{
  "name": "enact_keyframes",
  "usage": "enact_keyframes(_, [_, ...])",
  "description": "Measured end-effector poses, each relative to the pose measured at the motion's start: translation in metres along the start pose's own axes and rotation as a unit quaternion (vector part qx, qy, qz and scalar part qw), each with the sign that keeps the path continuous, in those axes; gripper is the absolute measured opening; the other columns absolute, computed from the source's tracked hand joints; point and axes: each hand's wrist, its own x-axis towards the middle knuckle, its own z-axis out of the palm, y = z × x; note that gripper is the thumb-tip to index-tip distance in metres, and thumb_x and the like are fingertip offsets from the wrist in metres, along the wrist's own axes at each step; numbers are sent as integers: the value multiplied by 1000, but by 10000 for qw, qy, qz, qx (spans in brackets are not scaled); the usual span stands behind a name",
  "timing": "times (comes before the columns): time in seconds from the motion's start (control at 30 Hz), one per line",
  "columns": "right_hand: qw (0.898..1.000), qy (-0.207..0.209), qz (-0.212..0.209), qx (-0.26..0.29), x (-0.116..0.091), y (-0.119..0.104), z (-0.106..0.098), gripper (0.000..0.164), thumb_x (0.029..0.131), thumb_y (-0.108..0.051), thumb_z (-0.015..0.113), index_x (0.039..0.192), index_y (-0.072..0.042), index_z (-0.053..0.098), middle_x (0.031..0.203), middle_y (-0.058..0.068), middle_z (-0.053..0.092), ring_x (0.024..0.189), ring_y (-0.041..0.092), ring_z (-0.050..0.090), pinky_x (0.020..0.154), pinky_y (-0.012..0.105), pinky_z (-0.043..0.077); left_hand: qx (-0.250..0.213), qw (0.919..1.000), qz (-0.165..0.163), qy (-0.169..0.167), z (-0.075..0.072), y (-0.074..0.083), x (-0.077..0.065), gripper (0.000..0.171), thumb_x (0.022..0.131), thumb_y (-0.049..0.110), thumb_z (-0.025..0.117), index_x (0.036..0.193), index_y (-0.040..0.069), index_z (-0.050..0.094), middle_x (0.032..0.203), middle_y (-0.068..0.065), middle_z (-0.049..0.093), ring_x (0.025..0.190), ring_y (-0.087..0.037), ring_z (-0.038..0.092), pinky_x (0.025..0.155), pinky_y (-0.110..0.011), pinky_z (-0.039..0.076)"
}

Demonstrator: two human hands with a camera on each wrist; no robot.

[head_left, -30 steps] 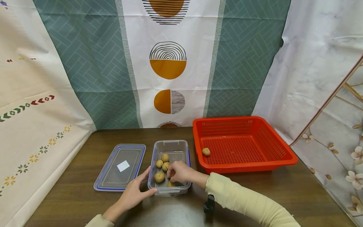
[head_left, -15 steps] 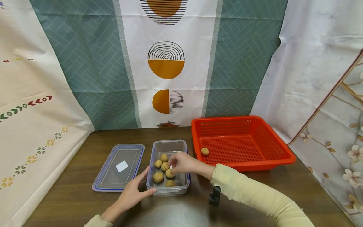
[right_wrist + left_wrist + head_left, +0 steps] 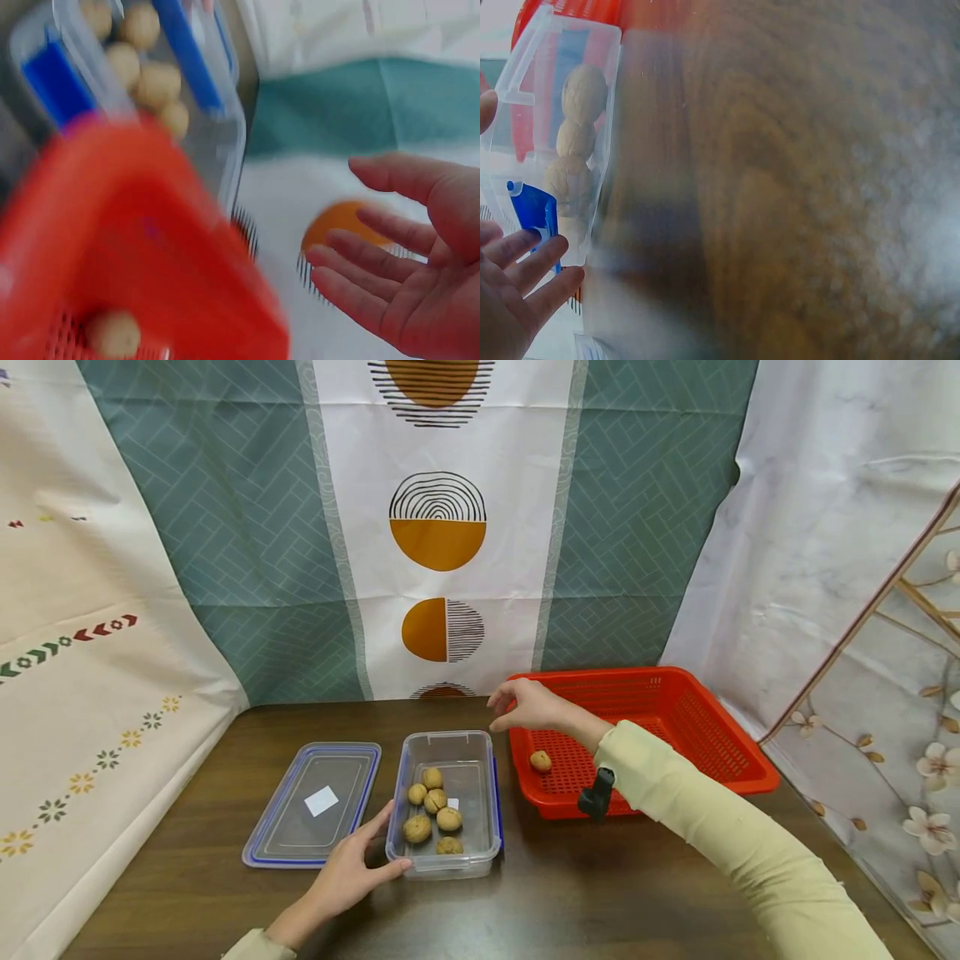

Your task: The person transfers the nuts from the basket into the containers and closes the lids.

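Observation:
My left hand (image 3: 348,870) rests against the left side of a clear plastic container (image 3: 480,752), thumb at its near corner. In the left wrist view its fingers (image 3: 546,264) lie nearly straight beside a blue clip (image 3: 534,206) on the container wall. Several walnuts (image 3: 448,819) lie inside, mostly in the left half, next to a small white square. My right hand (image 3: 531,705) hangs over the left rim of a red plastic basket (image 3: 645,795). In the right wrist view its fingers (image 3: 360,262) are spread and hold nothing. One walnut (image 3: 541,762) sits in the basket's left corner.
Left of the container, a clear lid with a blue seal (image 3: 288,835) and a white square label lies flat on the brown wooden table (image 3: 570,893). Patterned cloths (image 3: 637,510) hang behind the table and along both sides.
My right hand placed a walnut among the others in the container, released it, and rose up and right to the basket's rim. My left hand has stayed at the container.

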Motion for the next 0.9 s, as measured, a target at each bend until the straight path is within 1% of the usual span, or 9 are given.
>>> enact_keyframes(0.2, [9988, 21, 476, 88, 11, 36, -17, 43, 77, -19, 70, 114, 0, 58, 104, 12, 61, 97, 26, 54, 84, 35, 46, -23, 10000, -47, -58, 0, 1, -1, 85, 72, 44, 73, 141, 14, 33, 134, -10, 46, 104, -22, 59, 92, -43, 44])
enact_keyframes(0.27, [9975, -19, 653, 252, 14, 46, -20, 44, 78, -19, 70, 115, 2, 56, 108, 15, 59, 99, 27, 54, 86, 38, 47, -17, 10000, -54, -53, -1, 1, -1, 85, 72, 44, 72, 141, 14, 33, 135, -10, 46, 104, -22, 59, 92, -44, 43])
enact_keyframes(0.37, [9961, -173, 763, 419, 18, 61, -24, 45, 81, -18, 67, 117, 4, 53, 116, 20, 56, 102, 29, 53, 88, 42, 47, -13, 10000, -74, -47, -1, 0, 0, 85, 72, 44, 72, 141, 14, 33, 136, -9, 45, 105, -22, 59, 93, -44, 42])
enact_keyframes(0.43, [9946, -341, 790, 583, 22, 73, -25, 45, 81, -17, 67, 118, 4, 52, 119, 22, 54, 103, 29, 54, 88, 44, 46, 8, 10000, -85, -44, -1, 0, 0, 85, 72, 45, 72, 142, 14, 33, 136, -9, 45, 105, -22, 59, 93, -45, 42])
enact_keyframes(0.5, [9939, -528, 710, 663, 26, 86, -25, 45, 81, -17, 67, 118, 4, 53, 120, 22, 54, 102, 27, 54, 89, 46, 46, -8, 9999, -107, -47, -1, 0, 0, 85, 72, 45, 72, 142, 15, 33, 136, -9, 45, 105, -22, 58, 93, -45, 42])
enact_keyframes(0.6, [9910, -827, 665, 816, 31, 104, -22, 45, 81, -18, 68, 117, 3, 54, 117, 20, 56, 97, 23, 56, 89, 46, 45, -28, 9999, -105, -39, 0, 0, 0, 85, 72, 44, 72, 142, 15, 33, 135, -9, 45, 106, -22, 58, 93, -44, 42])
enact_keyframes(0.67, [9885, -1033, 724, 837, 32, 113, -19, 45, 80, -18, 68, 118, 3, 54, 114, 17, 58, 95, 20, 56, 89, 46, 45, -70, 9999, -62, -50, 0, 0, 0, 85, 73, 42, 73, 142, 14, 33, 135, -10, 45, 105, -23, 58, 93, -44, 43])
enact_keyframes(0.73, [9848, -1261, 835, 852, 31, 120, -15, 46, 81, -18, 67, 119, 3, 53, 110, 14, 61, 93, 19, 56, 88, 45, 46, -96, 9999, -9, -59, 0, 1, 0, 84, 73, 41, 72, 142, 13, 33, 135, -12, 46, 105, -24, 58, 92, -45, 43])
enact_keyframes(0.9, [9744, -1823, 1028, 822, 30, 130, -7, 46, 82, -16, 62, 121, 4, 49, 98, 6, 65, 90, 25, 57, 82, 43, 49, -145, 9999, -2, -76, 0, 1, 0, 84, 74, 40, 72, 142, 12, 32, 135, -13, 45, 105, -24, 58, 93, -45, 42])
